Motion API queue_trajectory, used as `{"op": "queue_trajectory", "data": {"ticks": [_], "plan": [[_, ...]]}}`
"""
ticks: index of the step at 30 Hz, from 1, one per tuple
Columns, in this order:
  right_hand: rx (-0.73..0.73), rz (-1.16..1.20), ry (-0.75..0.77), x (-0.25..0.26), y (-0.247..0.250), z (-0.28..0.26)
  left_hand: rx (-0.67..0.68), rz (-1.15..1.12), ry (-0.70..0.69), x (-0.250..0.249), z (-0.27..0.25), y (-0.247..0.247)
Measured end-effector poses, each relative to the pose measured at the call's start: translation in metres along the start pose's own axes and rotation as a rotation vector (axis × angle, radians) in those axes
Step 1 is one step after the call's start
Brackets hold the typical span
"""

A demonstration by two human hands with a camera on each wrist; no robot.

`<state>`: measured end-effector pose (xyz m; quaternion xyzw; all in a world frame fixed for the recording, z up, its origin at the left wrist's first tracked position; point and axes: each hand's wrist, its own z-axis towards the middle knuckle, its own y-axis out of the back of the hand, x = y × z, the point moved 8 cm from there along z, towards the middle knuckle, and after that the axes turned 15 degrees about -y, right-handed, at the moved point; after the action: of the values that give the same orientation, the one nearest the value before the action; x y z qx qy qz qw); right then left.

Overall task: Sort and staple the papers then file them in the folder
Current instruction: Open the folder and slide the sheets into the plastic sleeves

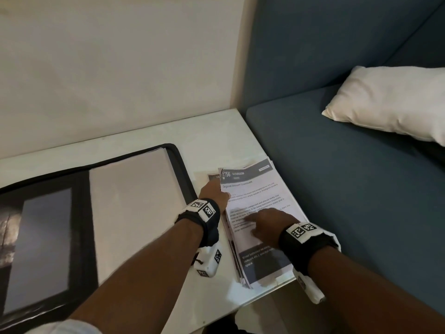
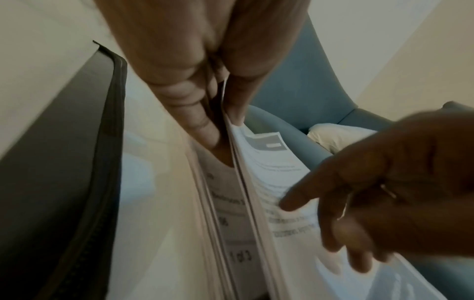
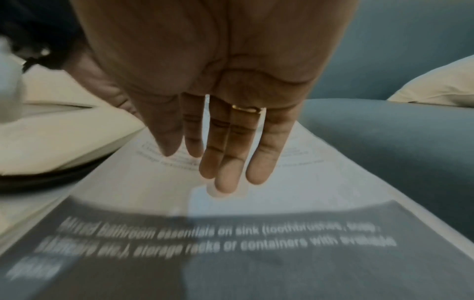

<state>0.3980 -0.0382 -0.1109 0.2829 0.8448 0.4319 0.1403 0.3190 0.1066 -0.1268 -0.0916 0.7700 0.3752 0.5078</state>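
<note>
White paper stack (image 1: 258, 227) at right front corner of table (image 1: 212, 136), edges reaching table rim beside blue sofa (image 1: 349, 189). Left hand (image 1: 214, 192) pinches upper sheets at stack's left edge, fingers (image 2: 202, 125) tucked under, thumb on top; lower sheets mostly hidden. Right hand (image 1: 267, 221) flat, fingers (image 3: 231, 162) straight, pressing top sheet. Black folder (image 1: 96, 213) open at left, cut off by frame. Bare tabletop behind stack.
</note>
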Motion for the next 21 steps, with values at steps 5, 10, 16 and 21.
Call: {"op": "queue_trajectory", "data": {"ticks": [5, 10, 16, 21], "plan": [[-0.531, 0.290, -0.155, -0.033, 0.101, -0.025, -0.017, 0.049, -0.153, -0.037, -0.011, 0.027], [-0.664, 0.285, -0.113, -0.012, 0.180, -0.067, -0.077, 0.139, -0.365, -0.102, -0.056, 0.078], [-0.604, 0.346, 0.196, 0.067, 0.228, -0.131, -0.178, -0.037, -0.387, -0.117, -0.123, 0.163], [-0.679, 0.586, 0.367, 0.117, 0.251, -0.163, -0.064, -0.021, -0.277, -0.063, -0.169, 0.209]]}}
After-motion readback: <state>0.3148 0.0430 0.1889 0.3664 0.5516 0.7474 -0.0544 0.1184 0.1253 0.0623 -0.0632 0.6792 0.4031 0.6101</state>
